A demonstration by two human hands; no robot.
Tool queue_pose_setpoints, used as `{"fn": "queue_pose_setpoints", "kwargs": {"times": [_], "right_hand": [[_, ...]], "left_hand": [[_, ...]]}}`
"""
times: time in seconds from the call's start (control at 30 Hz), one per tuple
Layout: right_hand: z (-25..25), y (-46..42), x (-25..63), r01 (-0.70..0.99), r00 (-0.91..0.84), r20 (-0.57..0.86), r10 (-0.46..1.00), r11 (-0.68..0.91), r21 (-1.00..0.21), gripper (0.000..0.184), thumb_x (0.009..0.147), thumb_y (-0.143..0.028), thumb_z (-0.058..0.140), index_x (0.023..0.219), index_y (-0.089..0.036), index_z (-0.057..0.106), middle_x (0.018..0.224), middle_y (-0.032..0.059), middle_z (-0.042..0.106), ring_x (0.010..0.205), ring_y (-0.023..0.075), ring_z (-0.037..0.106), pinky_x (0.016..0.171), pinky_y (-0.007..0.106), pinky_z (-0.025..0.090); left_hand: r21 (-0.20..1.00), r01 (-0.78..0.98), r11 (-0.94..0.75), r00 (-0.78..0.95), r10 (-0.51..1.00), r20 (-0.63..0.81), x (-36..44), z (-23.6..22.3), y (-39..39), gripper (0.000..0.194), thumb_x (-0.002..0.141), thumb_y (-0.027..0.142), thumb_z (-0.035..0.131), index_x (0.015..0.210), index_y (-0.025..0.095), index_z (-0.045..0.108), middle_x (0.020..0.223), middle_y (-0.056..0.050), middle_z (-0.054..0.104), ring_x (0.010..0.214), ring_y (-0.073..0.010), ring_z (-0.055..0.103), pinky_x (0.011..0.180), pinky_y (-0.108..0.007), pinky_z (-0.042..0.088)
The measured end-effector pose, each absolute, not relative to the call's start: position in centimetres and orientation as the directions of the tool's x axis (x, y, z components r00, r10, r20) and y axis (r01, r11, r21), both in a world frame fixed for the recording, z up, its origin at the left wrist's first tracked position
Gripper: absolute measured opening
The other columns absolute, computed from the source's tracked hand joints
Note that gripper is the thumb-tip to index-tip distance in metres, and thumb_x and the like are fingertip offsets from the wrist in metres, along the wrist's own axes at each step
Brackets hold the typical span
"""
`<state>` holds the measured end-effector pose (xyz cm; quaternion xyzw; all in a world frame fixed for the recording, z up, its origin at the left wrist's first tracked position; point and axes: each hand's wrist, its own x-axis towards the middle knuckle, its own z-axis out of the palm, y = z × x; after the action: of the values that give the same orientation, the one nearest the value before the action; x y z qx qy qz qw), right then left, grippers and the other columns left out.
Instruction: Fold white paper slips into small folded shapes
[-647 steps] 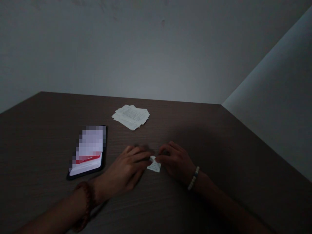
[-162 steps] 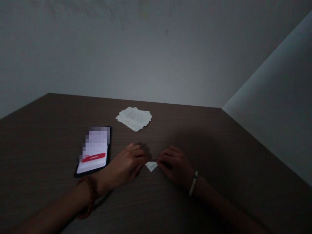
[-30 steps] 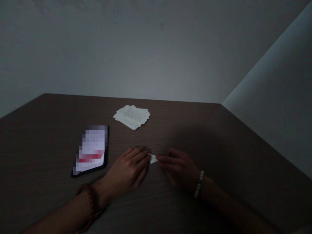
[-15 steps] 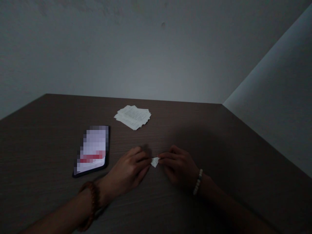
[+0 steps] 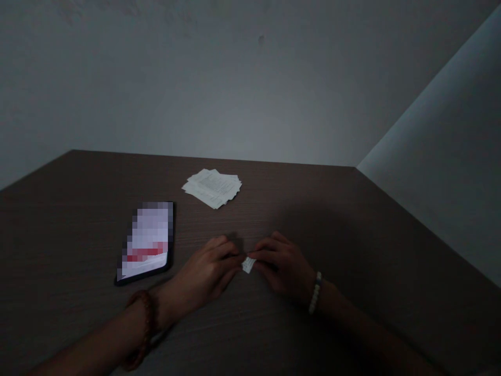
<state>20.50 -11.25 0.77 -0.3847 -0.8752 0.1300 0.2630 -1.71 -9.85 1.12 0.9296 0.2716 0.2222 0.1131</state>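
A small white piece of paper point(image 5: 248, 265), with faint print on it, lies low over the table between my two hands. My left hand point(image 5: 211, 267) pinches its left side with the fingertips; a brown beaded bracelet point(image 5: 147, 324) circles that wrist. From the other side, my right hand point(image 5: 282, 263) is closed on the paper's right edge, and a pale beaded bracelet point(image 5: 315, 293) sits on its wrist. The fingertips of both hands almost meet at the top of the paper and cover part of it.
Toward the back of the dark wooden table point(image 5: 305, 180) lies a loose stack of printed white papers point(image 5: 213, 188). A phone or tablet point(image 5: 148, 235) with a lit, blurred screen rests left of my left hand. Grey walls point(image 5: 250, 94) border the table behind and right.
My right hand has shifted slightly left, bringing its fingertips closer to those of the left hand. The piece of paper has turned a little between them. The phone and stack lie unchanged.
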Motion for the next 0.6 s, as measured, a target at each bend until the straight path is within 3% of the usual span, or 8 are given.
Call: {"fn": "queue_pose_setpoints", "kwargs": {"times": [0.33,0.47,0.6], "right_hand": [[1.28,-11.07,20.28,0.611,-0.561,0.286,0.777,0.621,-0.491,0.017,0.082,-0.012,0.062,0.097,-0.019,0.065,0.092,0.0043,0.062,0.088,0.0195,0.051,0.080,0.033,0.042],[1.27,-11.06,20.24,0.574,-0.552,0.320,0.770,0.629,-0.524,0.017,0.079,-0.010,0.065,0.093,-0.019,0.063,0.090,0.0030,0.063,0.086,0.0183,0.052,0.080,0.033,0.041],[1.05,-11.07,20.20,0.533,-0.513,0.371,0.774,0.626,-0.569,0.017,0.076,-0.007,0.067,0.088,-0.018,0.062,0.086,0.0017,0.063,0.084,0.0168,0.053,0.076,0.030,0.040]], "left_hand": [[0.331,0.513,-0.792,0.753,0.600,0.270,-1.75,1.26,-9.88,0.019,0.091,0.021,0.049,0.102,0.019,0.064,0.089,-0.006,0.056,0.085,-0.0217,0.049,0.074,-0.036,0.042],[0.371,0.499,-0.783,0.737,0.609,0.295,-1.72,1.26,-9.74,0.017,0.090,0.021,0.051,0.102,0.018,0.061,0.094,-0.006,0.058,0.090,-0.0226,0.050,0.078,-0.038,0.041],[0.425,0.456,-0.782,0.725,0.603,0.331,-1.83,1.46,-9.72,0.011,0.089,0.019,0.051,0.096,0.017,0.060,0.084,-0.003,0.061,0.082,-0.0202,0.052,0.075,-0.036,0.039]]}}
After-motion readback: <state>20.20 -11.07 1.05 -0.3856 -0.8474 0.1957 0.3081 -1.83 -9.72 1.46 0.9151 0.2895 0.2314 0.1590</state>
